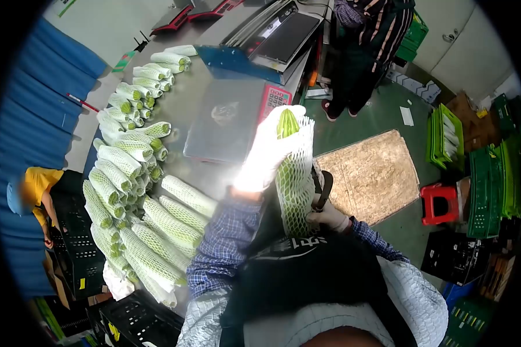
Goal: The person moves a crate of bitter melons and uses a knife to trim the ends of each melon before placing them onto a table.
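A long green ribbed gourd [287,125] in a white foam net sleeve [295,194] stands nearly upright in front of my chest. My left hand [266,151], in a white glove, is closed round its upper part; the bare green tip shows above the fingers. Lower down on the right, my gloved right hand [329,218] is closed beside the sleeve, with its fingertips at the net. A black curved handle [326,188] sticks up from that hand; what tool it belongs to is hidden. On the table [176,153] to the left lie many more netted gourds [156,243] in rows and piles.
A flat scale [223,124] with a red keypad [276,98] sits on the table before me. Behind it stands a machine [286,37]. One person stands ahead; another in yellow [43,185] bends over black crates [78,243]. Green crates [483,191] and a red stool [440,204] stand right.
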A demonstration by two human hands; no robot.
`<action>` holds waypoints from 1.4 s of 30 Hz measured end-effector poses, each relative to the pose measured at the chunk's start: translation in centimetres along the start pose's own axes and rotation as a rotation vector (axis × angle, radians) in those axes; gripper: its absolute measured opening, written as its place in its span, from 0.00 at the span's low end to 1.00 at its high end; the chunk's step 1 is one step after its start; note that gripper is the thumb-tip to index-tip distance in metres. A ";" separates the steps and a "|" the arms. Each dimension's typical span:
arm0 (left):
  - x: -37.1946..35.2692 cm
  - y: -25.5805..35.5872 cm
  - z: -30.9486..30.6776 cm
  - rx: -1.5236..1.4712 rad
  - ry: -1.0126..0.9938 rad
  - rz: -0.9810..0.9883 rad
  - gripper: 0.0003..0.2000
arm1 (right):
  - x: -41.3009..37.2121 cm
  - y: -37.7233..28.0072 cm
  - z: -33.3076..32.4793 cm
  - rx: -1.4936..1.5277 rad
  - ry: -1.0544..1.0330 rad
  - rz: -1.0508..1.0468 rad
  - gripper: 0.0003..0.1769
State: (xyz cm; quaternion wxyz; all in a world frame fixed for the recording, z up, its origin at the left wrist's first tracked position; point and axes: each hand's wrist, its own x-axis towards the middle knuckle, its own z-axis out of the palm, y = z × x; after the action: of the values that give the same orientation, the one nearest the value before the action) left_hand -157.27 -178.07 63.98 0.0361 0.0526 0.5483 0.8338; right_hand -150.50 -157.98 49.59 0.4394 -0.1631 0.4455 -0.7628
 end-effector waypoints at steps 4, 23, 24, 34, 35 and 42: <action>0.1 0.4 -0.6 -0.056 -0.032 -0.009 0.20 | 1.0 0.8 -1.3 -0.098 -0.001 0.081 0.38; -1.6 2.1 -2.2 -0.231 0.117 0.073 0.20 | 3.2 -1.1 -0.7 -0.082 -0.130 0.018 0.42; -1.6 2.1 -2.1 -0.236 0.129 0.081 0.20 | 3.2 -1.0 -0.7 -0.084 -0.124 0.021 0.42; -1.7 2.3 -2.9 -0.302 0.052 0.103 0.27 | 3.7 -1.2 -1.2 -0.178 -0.119 0.015 0.42; -1.7 2.5 -3.0 -0.292 0.052 0.099 0.29 | 3.7 -1.2 -1.0 -0.162 -0.117 0.010 0.42; -2.0 2.8 -3.7 -0.076 0.104 0.093 0.28 | 4.2 -2.1 -0.2 -0.183 -0.098 0.047 0.42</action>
State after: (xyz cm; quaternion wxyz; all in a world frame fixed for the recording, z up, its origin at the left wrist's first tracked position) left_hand -155.75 -182.83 65.04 -0.0292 0.0335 0.5146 0.8563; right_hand -154.09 -160.84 50.57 0.4618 -0.2293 0.4949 -0.6995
